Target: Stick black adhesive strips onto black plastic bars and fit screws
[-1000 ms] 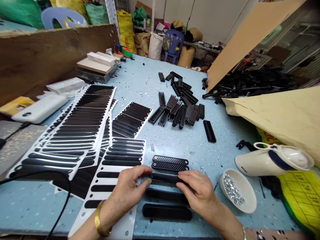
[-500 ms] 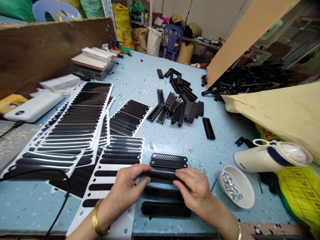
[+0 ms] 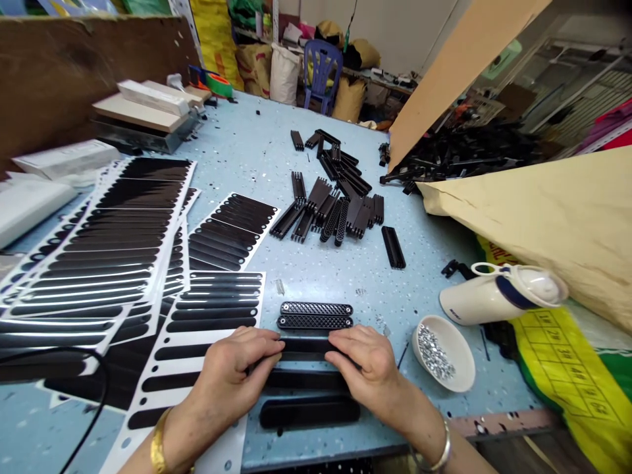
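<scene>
A narrow black bar point(image 3: 305, 349) lies crosswise before me, its ends hidden under fingers. My left hand point(image 3: 241, 362) pinches its left end between thumb and fingers, and my right hand point(image 3: 363, 362) is closed on the right end. Just beyond it are two black bars with a cross-hatched face point(image 3: 316, 315), a small screw at each end. Nearer to me lie a smooth black bar point(image 3: 306, 380), partly behind my right hand, and another smooth black bar point(image 3: 310, 413). Left of my hands is a white sheet of black stick-on strips point(image 3: 212, 309), partly covered by my left forearm.
Further off is a heap of black plastic pieces point(image 3: 340, 197). On the right stand a white bowl point(image 3: 464, 355) of small silvery screws and a white flask point(image 3: 474, 303) lying on its side. More strip sheets point(image 3: 113, 243) overlap at left, near a black cable point(image 3: 93, 434).
The view has shifted to the right, so things appear further left. My left fingers have moved onto the bar's left end; my right hand keeps its grip at the other end.
</scene>
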{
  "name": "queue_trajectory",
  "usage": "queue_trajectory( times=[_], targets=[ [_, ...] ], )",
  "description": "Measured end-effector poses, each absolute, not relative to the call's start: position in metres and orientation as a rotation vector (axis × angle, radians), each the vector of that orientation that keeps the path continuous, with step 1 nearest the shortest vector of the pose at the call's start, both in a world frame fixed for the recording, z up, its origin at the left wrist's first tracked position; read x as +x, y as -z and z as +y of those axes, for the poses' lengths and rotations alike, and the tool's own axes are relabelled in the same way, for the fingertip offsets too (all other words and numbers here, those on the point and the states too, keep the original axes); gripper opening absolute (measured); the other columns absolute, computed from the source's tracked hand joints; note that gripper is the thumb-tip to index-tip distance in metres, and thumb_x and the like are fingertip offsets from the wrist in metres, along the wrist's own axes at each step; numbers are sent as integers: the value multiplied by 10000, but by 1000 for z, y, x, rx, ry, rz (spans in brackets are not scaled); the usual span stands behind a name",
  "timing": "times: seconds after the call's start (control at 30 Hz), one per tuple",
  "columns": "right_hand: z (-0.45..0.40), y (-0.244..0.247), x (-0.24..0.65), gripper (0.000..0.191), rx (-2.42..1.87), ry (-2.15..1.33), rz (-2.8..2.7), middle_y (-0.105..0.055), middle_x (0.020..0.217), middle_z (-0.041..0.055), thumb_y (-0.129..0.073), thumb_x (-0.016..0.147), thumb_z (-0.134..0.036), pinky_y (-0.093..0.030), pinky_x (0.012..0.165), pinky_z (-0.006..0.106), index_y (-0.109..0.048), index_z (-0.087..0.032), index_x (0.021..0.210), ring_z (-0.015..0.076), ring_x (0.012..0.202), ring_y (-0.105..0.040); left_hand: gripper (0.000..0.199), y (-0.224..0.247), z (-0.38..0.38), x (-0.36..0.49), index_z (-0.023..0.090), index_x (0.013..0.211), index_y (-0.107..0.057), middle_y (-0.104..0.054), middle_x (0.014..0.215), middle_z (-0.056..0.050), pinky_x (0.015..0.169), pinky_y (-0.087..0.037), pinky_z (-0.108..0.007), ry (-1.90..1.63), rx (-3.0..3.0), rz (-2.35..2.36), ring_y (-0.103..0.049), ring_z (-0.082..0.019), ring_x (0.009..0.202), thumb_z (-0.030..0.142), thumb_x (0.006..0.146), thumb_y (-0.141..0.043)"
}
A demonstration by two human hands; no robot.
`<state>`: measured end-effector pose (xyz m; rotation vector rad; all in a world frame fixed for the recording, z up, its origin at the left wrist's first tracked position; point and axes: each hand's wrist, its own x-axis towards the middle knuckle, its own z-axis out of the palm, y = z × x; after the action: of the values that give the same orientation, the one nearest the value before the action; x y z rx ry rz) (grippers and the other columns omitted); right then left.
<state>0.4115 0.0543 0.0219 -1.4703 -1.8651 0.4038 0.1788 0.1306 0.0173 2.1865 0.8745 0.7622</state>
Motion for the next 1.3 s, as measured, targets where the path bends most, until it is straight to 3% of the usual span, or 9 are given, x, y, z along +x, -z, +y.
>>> queue_trajectory(
  times=[0.5, 0.7, 0.87, 1.0, 1.1, 1.3],
  targets=[
    [63, -19, 424, 136, -1473, -708, -1695, -755, 846, 48, -747, 793, -244, -572, 709, 337, -762, -215, 925, 174, 764, -691, 193, -11, 135, 177, 231, 865, -762, -768, 873, -50, 745, -600, -330, -772, 2218, 898, -724, -197, 810, 204, 845, -573],
    [59, -18, 422, 180, -1407, -594, -1835, -754, 931, 68, -681, 849, -203, -552, 742, 378, -741, -209, 1019, 202, 813, -686, 194, -9, 136, 177, 229, 861, -762, -769, 869, -51, 736, -606, -322, -789, 2235, 882, -729, -196, 808, 200, 844, -571],
    [50, -22, 432, 214, -1515, -572, -1679, -745, 894, 83, -664, 855, -242, -571, 715, 351, -724, -179, 1050, 200, 783, -689, 170, -11, 137, 178, 226, 854, -750, -765, 862, -37, 727, -602, -293, -813, 2218, 866, -728, -189, 804, 197, 838, -583],
    [38, -24, 441, 161, -1644, -482, -1531, -717, 765, 52, -579, 880, -210, -566, 637, 307, -736, -183, 901, 168, 676, -665, 156, -15, 137, 180, 226, 858, -722, -752, 844, -17, 682, -587, -260, -774, 2176, 848, -716, -177, 767, 203, 839, -568],
    [37, -19, 437, 132, -1672, -587, -1444, -700, 749, 50, -652, 807, -227, -549, 542, 265, -728, -163, 893, 151, 610, -644, 156, -18, 137, 181, 224, 865, -709, -743, 828, -15, 664, -576, -252, -742, 2159, 856, -706, -177, 748, 217, 840, -556],
    [46, -9, 431, 355, -1712, -714, -1439, -705, 806, 63, -810, 596, -195, -507, 479, 231, -731, -151, 939, 152, 620, -635, 173, -17, 139, 179, 218, 852, -698, -733, 798, -13, 641, -562, -242, -715, 2172, 854, -698, -167, 724, 209, 843, -525]
  ],
)
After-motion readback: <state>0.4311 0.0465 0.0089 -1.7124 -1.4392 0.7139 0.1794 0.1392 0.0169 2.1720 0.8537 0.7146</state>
